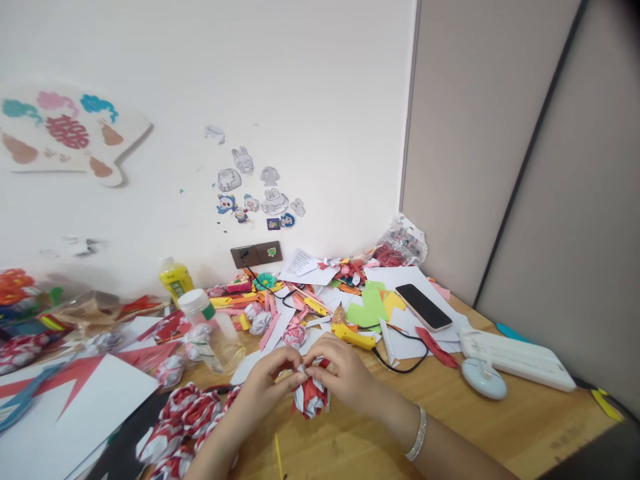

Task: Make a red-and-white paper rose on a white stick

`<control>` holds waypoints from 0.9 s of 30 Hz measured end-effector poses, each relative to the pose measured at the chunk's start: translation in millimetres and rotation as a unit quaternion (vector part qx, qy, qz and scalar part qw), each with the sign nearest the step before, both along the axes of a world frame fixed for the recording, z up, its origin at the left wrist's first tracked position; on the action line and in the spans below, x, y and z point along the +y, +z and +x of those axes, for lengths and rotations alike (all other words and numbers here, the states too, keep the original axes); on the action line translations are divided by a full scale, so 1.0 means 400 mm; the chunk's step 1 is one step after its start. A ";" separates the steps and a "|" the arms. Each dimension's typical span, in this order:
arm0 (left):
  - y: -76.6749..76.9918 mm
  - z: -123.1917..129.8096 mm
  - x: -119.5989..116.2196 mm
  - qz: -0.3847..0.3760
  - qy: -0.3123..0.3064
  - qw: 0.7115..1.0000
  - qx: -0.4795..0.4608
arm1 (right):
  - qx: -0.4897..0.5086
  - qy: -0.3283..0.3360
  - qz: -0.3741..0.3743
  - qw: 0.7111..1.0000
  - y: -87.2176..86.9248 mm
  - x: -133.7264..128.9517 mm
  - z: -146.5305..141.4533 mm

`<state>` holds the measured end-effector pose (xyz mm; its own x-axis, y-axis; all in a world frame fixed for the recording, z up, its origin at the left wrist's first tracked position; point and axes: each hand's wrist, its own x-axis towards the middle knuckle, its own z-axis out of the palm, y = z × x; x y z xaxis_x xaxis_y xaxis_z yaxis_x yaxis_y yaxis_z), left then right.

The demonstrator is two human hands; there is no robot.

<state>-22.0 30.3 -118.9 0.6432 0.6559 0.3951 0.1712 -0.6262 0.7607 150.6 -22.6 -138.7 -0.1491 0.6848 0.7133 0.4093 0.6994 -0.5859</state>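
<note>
Both hands meet near the front middle of the wooden table. Between them hangs a crumpled red and white paper piece (311,399). My left hand (273,379) pinches its top edge between thumb and fingers. Opposite, my right hand (343,373) grips the same paper, fingertips close to those of the left; a sparkly bracelet circles that wrist. Several red and white paper balls (187,420) lie beside my left forearm. Just behind the hands rests a yellow glue gun (353,335) with a black cord.
Paper scraps (365,307) cover the back of the table. A clear jar (215,333) and a yellow bottle (176,279) stand left. At right are a phone (424,307) and a white lamp (517,360). Blue scissors (25,400) lie on white paper at far left.
</note>
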 end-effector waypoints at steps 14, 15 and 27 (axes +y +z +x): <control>-0.028 0.009 0.015 0.269 0.031 0.962 -0.031 | -0.043 -0.055 0.051 0.996 -0.017 0.016 0.004; -0.028 0.009 0.013 0.276 0.035 0.960 -0.029 | -0.034 -0.057 0.038 0.997 -0.018 0.016 0.004; -0.009 0.016 0.002 0.271 0.037 0.960 -0.065 | 0.002 -0.052 0.076 0.996 -0.013 0.020 0.009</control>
<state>-15.5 31.0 -122.3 0.5255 0.3734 0.7645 0.1561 -0.9256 0.3448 154.4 -14.5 -144.1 -0.0808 0.5801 0.8105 0.4820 0.7345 -0.4777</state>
